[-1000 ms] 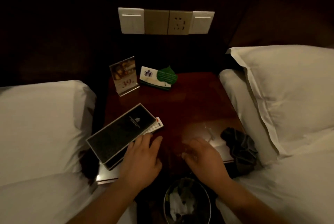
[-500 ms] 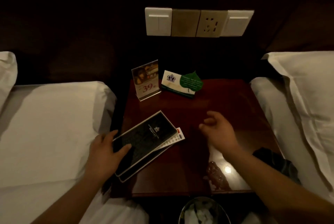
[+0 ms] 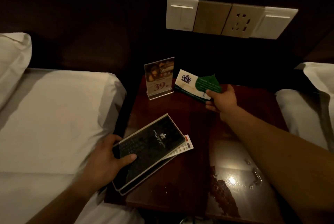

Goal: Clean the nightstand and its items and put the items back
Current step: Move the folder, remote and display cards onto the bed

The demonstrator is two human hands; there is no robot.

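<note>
A dark red wooden nightstand (image 3: 198, 126) stands between two beds. My left hand (image 3: 108, 157) grips the near end of a black folder (image 3: 151, 144) at the nightstand's left edge. A white remote control (image 3: 182, 148) pokes out from under the folder. My right hand (image 3: 221, 100) is closed on the white and green card with a leaf-shaped tag (image 3: 197, 85) at the back of the nightstand. A clear acrylic sign holder (image 3: 159, 77) marked 39 stands to the left of the card.
White bedding (image 3: 50, 119) lies to the left and another bed with a pillow (image 3: 310, 101) to the right. A switch and socket panel (image 3: 229, 18) is on the dark wall behind. Wet patches and droplets (image 3: 226, 193) shine on the nightstand's near right part.
My right hand has reached from the middle of the nightstand to the back and taken hold of the leaf card. My left hand keeps its grip on the folder. The view has shifted left.
</note>
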